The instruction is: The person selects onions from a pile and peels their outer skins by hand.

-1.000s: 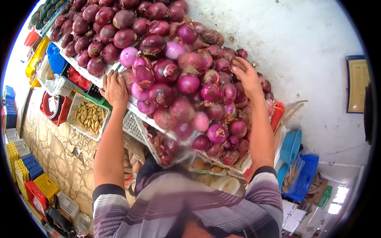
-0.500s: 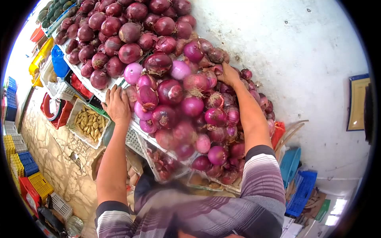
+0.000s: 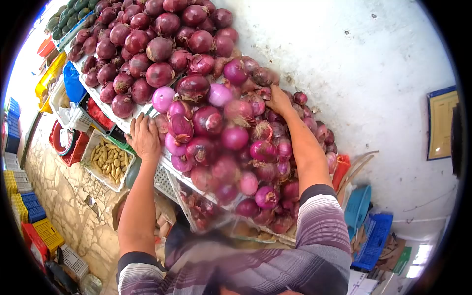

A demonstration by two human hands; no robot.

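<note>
1. The glossy purple onions (image 3: 235, 138) lie heaped between the two hands, filling the space from the left hand's fingertips across to the right wrist.
2. The right hand (image 3: 279, 102) reaches into the far edge of this heap, on the wall side. Its fingers are partly hidden among the onions, so how far they are closed, and whether they hold one, I cannot tell.
3. The left hand (image 3: 145, 138) rests palm down at the heap's near edge, on the white ledge (image 3: 117, 116). Its fingers are extended and slightly spread, gripping nothing; a brownish-pink onion (image 3: 161, 123) sits just beside them.
4. Beyond the left hand, farther from the person, darker red onions (image 3: 159, 74) cover the upper part of the display.
5. Outward to the left of the left hand, and lower, a white crate (image 3: 121, 184) holds yellow-brown produce (image 3: 109, 160). A red container (image 3: 73, 153) is just past it, and a blue bag (image 3: 73, 83) lies farther up.
6. On the person's side of the heap, between the forearms, are smaller onions (image 3: 200, 209) in a container, partly blurred.
7. To the right of the right hand rises the white wall (image 3: 354, 83). Past the right forearm are a teal basin (image 3: 357, 206) and a blue crate (image 3: 373, 242).
</note>
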